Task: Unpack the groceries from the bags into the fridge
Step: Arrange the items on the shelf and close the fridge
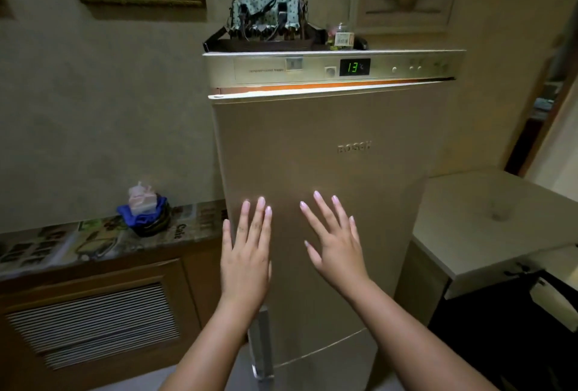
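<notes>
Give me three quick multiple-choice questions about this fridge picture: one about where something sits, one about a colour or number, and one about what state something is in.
1. Where is the handbag?
A. On top of the fridge
B. On the side counter
C. On the floor

2. What number does the green display show?
A. 3
B. 13
C. 31

3. How is the upper fridge door?
A. Wide open
C. Taken off
B. Almost shut, with a lit gap along its top

Answers:
1 A: the handbag sits above the control panel, on the fridge's top.
2 B: the green digits read 13.
3 B: an orange glow shows in the gap between door and panel, while the left hand and right hand lie against the door with straight fingers.
</notes>
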